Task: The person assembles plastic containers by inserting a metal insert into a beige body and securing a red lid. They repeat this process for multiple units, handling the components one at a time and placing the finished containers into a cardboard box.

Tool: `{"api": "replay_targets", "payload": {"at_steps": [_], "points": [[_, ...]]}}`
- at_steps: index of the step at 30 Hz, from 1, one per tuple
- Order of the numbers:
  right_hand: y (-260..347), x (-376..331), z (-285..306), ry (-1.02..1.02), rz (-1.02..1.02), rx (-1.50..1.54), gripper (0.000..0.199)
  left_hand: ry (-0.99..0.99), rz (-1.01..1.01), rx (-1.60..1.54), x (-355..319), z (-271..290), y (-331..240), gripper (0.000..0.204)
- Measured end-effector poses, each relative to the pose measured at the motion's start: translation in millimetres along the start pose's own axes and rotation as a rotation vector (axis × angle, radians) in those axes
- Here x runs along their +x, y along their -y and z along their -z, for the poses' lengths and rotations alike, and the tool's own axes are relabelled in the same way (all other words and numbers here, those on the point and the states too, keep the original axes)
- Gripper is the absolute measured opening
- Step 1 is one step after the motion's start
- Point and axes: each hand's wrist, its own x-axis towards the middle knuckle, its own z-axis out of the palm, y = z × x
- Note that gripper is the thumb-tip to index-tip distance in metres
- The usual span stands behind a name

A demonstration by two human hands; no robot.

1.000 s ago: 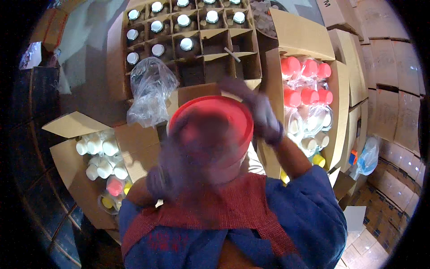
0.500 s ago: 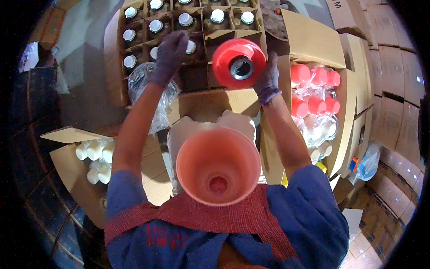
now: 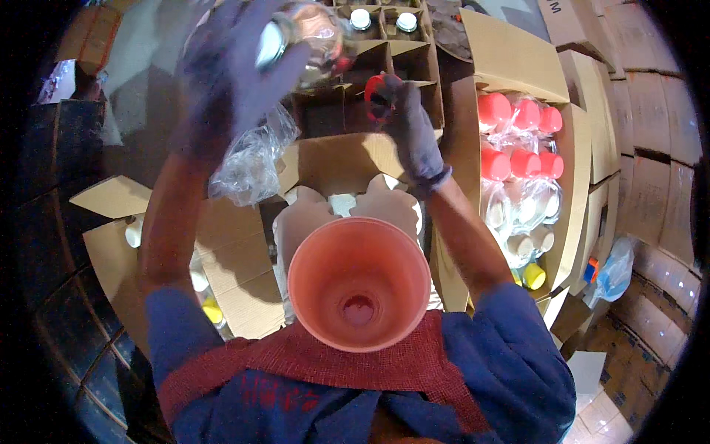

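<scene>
My left hand (image 3: 237, 74), gloved and blurred by motion, is raised over the left side of a divided carton (image 3: 333, 159). Its fingers are closed round the neck end of a clear bottle (image 3: 316, 37) with a pale cap, which is tilted on its side. My right hand (image 3: 414, 129), also gloved, grips a red cup-shaped piece (image 3: 372, 98) with a dark hollow, above the carton's front right cells. Capped bottles (image 3: 360, 20) stand in the far cells. Before my chest is a pink bucket-shaped container (image 3: 355, 259) with a round recess at its bottom.
Crumpled clear plastic (image 3: 251, 166) hangs at the carton's front left corner. At right, an open box (image 3: 569, 200) holds plastic-wrapped, red-topped bottles (image 3: 523, 164). Another open box (image 3: 115, 259) stands at left. Stacked cartons (image 3: 643, 192) line the right side.
My left hand has lifted a bottle from the carton and moved up and left, the bottle tipping sideways. My right hand has moved slightly left and down, turning the red piece edge-on.
</scene>
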Motion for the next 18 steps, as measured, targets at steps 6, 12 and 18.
{"api": "replay_targets", "payload": {"at_steps": [6, 12, 18], "points": [[99.0, -96.2, -62.7, 0.319, 0.106, 0.359, 0.069, -0.138, -0.058, -0.177, -76.8, 105.8, -111.7, 0.075], [76.0, -219.6, -25.4, 0.573, 0.454, -0.583, 0.094, 0.02, 0.135, -0.731, -147.1, 107.2, -114.8, 0.089], [48.5, -242.1, -19.4, 0.361, 0.456, -0.463, 0.068, 0.711, -0.076, -0.844, -129.4, 103.9, -125.8, 0.086]]}}
